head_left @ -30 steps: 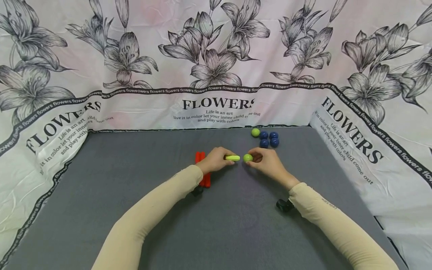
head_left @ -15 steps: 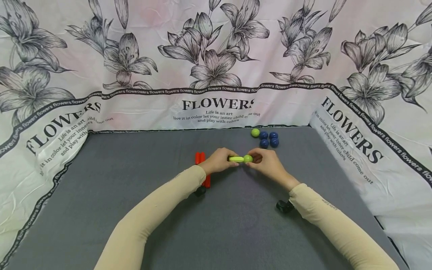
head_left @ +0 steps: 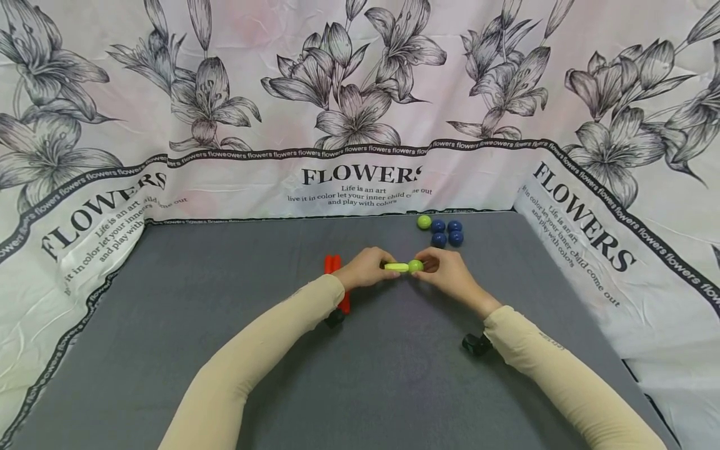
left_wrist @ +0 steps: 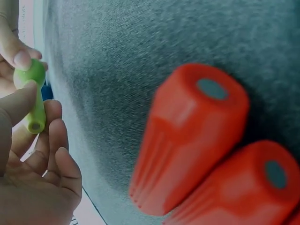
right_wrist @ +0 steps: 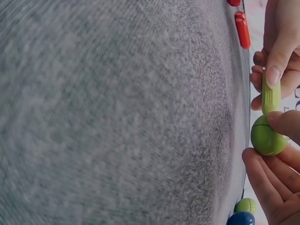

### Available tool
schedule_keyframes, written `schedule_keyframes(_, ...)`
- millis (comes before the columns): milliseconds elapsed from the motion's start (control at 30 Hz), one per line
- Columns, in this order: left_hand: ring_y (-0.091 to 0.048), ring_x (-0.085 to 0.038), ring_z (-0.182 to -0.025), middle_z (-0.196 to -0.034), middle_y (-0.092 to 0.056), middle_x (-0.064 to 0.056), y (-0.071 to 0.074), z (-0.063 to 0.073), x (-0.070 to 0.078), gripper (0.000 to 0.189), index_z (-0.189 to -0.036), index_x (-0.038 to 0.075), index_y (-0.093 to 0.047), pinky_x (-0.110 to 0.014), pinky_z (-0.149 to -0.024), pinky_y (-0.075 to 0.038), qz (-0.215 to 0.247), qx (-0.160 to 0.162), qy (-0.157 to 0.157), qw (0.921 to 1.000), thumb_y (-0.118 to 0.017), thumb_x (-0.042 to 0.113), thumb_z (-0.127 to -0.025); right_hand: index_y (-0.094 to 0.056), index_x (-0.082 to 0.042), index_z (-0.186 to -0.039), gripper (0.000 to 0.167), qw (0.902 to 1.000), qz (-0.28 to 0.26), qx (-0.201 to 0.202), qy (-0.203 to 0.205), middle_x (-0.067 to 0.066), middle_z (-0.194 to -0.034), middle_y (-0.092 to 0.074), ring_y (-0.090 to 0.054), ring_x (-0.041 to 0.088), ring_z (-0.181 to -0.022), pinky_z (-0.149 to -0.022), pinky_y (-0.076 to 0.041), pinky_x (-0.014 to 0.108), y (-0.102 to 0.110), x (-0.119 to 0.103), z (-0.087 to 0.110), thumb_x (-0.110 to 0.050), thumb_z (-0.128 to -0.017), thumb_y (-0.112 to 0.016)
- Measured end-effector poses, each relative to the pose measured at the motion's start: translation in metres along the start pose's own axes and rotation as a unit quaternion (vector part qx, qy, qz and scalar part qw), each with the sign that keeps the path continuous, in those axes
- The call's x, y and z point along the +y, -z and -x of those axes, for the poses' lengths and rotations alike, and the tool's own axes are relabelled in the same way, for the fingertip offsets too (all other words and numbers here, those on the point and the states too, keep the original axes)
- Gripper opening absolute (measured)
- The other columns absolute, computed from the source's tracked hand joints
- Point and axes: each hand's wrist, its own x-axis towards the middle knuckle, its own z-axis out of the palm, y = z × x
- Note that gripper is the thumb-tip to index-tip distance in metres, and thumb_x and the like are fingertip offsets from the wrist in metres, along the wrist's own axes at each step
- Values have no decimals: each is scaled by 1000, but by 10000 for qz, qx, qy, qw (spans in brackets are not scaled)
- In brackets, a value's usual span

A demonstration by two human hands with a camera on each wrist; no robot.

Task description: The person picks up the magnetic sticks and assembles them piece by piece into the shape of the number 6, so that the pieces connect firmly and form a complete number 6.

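My left hand [head_left: 364, 267] pinches a short yellow-green rod [head_left: 397, 267] between thumb and fingers. In the right wrist view, grooves run along this rod [right_wrist: 271, 97]. My right hand [head_left: 452, 274] holds a shiny green ball [head_left: 415, 265] with thumb and fingertips. Rod and ball meet end to end, the ball [right_wrist: 267, 137] touching the rod's right end. Red rods [head_left: 336, 264] lie side by side under my left wrist, partly covered by the forearm. Up close in the left wrist view, the red rods [left_wrist: 190, 136] show grey round insets in their ends.
Beyond my right hand, a second green ball [head_left: 424, 222] sits on the grey tabletop [head_left: 360, 381] beside several dark blue balls [head_left: 439, 239] grouped close together. A flower-printed cloth [head_left: 236, 187] hangs along the back and both sides.
My left hand has moved slightly right, bringing the yellow-green rod against the green ball; a gap separated them one second ago. The right hand has barely shifted.
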Motion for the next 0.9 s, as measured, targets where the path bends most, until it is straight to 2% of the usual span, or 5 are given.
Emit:
schedule_keyframes(233, -53, -9, -69, -89, -68, -1, 2, -6, 3, 27, -113, 9, -74, -17, -64, -42, -74, -111, 95, 9999, -69, 27, -94, -68, -8, -108, 30, 9993, -238, -27, -289, 11, -105, -74, -73, 23, -92, -78, -60, 34, 2, 7, -2, -15, -82, -82)
schedule_keyframes(500, -54, -7, -64, -90, -71, -4, 1, -9, 3, 27, -114, 10, -74, -17, -60, -42, -180, -229, 111, 9995, -68, 27, -94, -67, -7, -111, 32, 9959, -589, -328, -598, 13, -109, -71, -70, 26, -97, -83, -58, 40, 8, 6, -6, -17, -84, -80)
schedule_keyframes(733, -52, -9, -70, -94, -72, -4, -3, -12, 2, 26, -113, 9, -74, -17, -63, -41, -268, -241, 74, 9993, -69, 26, -94, -68, -4, -111, 34, 9949, -609, -413, -686, 16, -108, -72, -70, 22, -96, -80, -56, 28, 9, 10, -6, -18, -83, -81)
schedule_keyframes(900, -51, -10, -73, -96, -72, -5, -5, -12, 2, 26, -113, 8, -74, -16, -64, -39, -293, -256, 99, 9992, -69, 25, -94, -69, -5, -109, 34, 9942, -712, -396, -697, 16, -106, -73, -70, 21, -95, -78, -56, 27, 7, 14, -7, -19, -81, -83)
